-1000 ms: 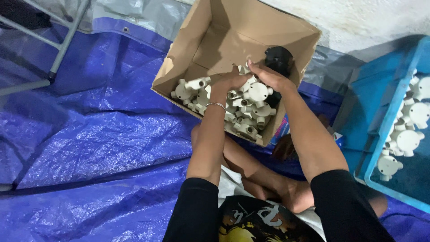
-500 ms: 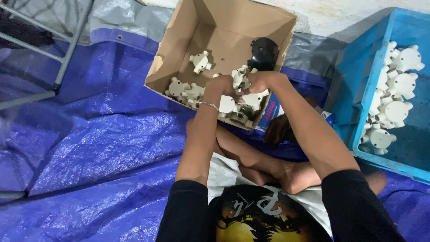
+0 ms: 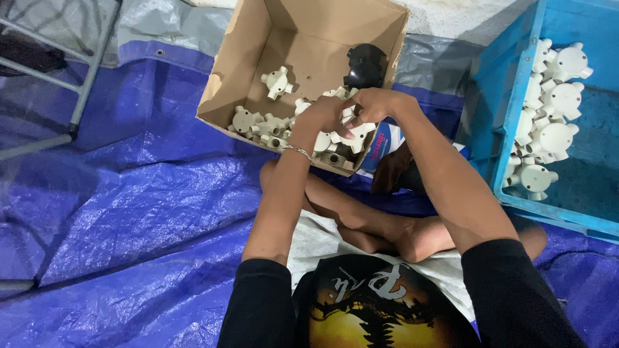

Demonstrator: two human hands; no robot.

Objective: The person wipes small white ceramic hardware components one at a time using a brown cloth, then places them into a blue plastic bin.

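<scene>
A tilted cardboard box [image 3: 235, 71] lies open toward me on the blue tarp, holding several cream plastic conduit junction boxes [image 3: 265, 124] and one black one [image 3: 365, 64]. My left hand [image 3: 320, 116] and my right hand [image 3: 373, 103] meet at the box's near edge, both closed around a cream junction box [image 3: 348, 113] held between them. A thin bracelet circles my left wrist. My crossed bare legs sit just below the box.
A blue plastic crate [image 3: 516, 129] at the right holds more cream junction boxes [image 3: 548, 135]. A metal frame [image 3: 84, 84] stands at the upper left. Blue tarp [image 3: 129, 225] covers the floor, with grey sheeting beyond. A dark object [image 3: 393, 171] lies beside my leg.
My hands have drawn back from inside the box to its near edge, bringing a cream junction box along. The view has shifted, showing more of the blue crate.
</scene>
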